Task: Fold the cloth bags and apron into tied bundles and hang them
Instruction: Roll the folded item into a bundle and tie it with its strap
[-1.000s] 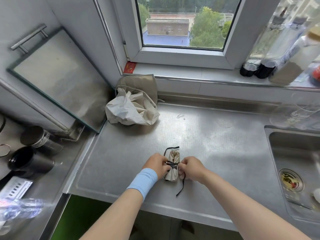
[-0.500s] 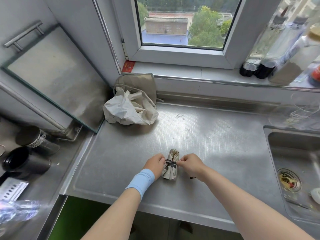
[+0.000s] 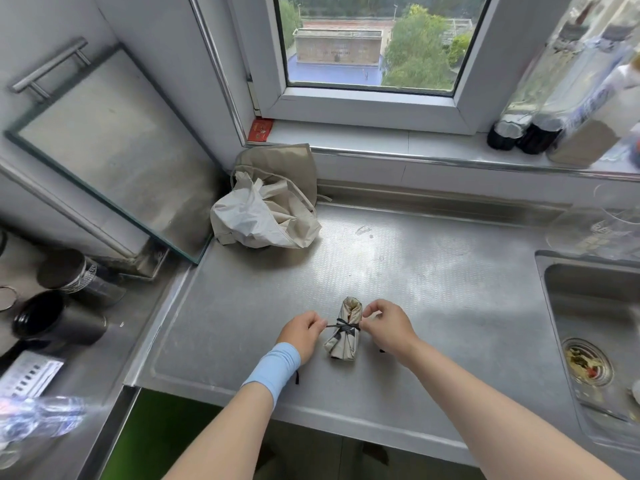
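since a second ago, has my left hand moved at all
Yes. The left hand has pulled left, off the bundle it touched, toward the counter's raised left edge, stretching the black cord.

steel counter [image 3: 415,271] | rolled bundle [image 3: 343,336] | crumpled cloth bags [image 3: 263,216]

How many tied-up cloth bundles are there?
1. The tied bundle lies on the counter; left hand and right hand pinch its string. The loose cloth heap behind may hide more.

On counter [image 3: 433,289], bundle [image 3: 343,337]; loose cloths [image 3: 256,220] behind; sink [image 3: 588,306] right.
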Tool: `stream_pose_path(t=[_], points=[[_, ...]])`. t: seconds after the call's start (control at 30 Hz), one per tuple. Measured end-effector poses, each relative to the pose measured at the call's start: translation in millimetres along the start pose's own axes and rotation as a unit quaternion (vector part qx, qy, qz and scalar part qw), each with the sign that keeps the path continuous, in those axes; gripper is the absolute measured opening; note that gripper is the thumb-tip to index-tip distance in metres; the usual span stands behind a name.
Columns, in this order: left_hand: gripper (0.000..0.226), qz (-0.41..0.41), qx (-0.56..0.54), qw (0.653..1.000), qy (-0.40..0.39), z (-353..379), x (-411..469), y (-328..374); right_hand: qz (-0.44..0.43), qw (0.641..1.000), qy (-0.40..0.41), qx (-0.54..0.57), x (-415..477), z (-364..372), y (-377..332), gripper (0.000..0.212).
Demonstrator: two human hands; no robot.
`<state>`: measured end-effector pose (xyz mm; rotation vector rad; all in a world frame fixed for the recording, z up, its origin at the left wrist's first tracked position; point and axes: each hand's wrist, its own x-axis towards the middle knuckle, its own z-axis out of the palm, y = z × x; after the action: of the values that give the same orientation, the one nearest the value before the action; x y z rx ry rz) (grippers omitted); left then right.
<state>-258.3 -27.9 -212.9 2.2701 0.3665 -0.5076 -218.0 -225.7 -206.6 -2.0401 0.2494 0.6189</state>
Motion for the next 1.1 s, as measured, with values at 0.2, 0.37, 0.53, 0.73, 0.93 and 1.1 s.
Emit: stream_pose_path(t=[0.2, 0.37, 0.53, 0.73, 0.93, 1.1], points=[[0.032, 0.015, 0.001, 0.999, -0.036, -9, 4, -12, -0.040, 0.999, 0.011, -0.007, 0, 4, 5, 0.012], [0.032, 0.006, 0.000, 0.999, -0.036, -14, 4, -13, -0.023, 1.000, 0.014, -0.001, 4, 4, 9, 0.014], [0.020, 0.078, -0.120, 0.988, -0.061, -10, 2, 36, -0.008, 1.000, 0.018, 0.007, 3, 9, 8, 0.013], [0.017, 0.108, -0.033, 0.987, -0.112, 3, 13, 68, -0.006, 1.000, 0.016, 0.009, -2, 7, 5, 0.008], [0.016, 0.093, 0.034, 0.987, -0.128, -4, 20, 74, -0.032, 0.994, 0.009, 0.103, -14, 0, 0, 0.008], [0.015, 0.078, 0.017, 0.993, -0.090, -3, 22, 69, -0.042, 0.993, -0.004, 0.113, -17, -2, -4, 0.022]])
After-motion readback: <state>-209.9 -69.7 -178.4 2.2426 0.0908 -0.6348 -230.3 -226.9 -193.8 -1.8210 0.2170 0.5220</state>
